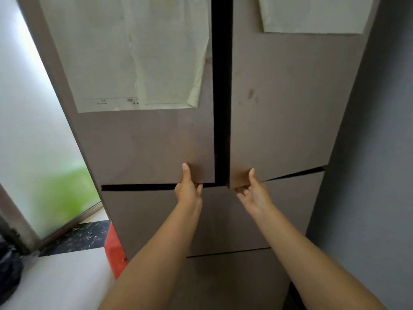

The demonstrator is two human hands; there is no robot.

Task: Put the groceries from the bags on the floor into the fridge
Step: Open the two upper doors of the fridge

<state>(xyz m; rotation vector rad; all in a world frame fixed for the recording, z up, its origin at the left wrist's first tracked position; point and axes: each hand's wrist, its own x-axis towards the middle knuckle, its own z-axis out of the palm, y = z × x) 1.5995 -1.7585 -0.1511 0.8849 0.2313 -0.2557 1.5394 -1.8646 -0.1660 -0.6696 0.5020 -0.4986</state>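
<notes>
Fridge (279, 108) doors under both hands (188, 186), stuck papers (134, 52) unreadable.

The tall brown double-door fridge (279, 108) stands straight ahead, its left upper door (145, 142) and right upper door (286, 130) side by side above lower drawers (223, 220). A pale paper sheet (134, 52) lies on the left door. The left hand (188, 186) grips the left door's bottom edge, the right hand (252, 191) the right door's. A frosted glass window (33, 130) lies left; a red plastic bag (115, 251) sits on the floor at the fridge's left.

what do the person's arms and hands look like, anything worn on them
Both arms are bare up to the frame edge: no sleeves show. The left hand and right hand wear no gloves, and no watch, bracelet or ring shows on the sides in view.
</notes>
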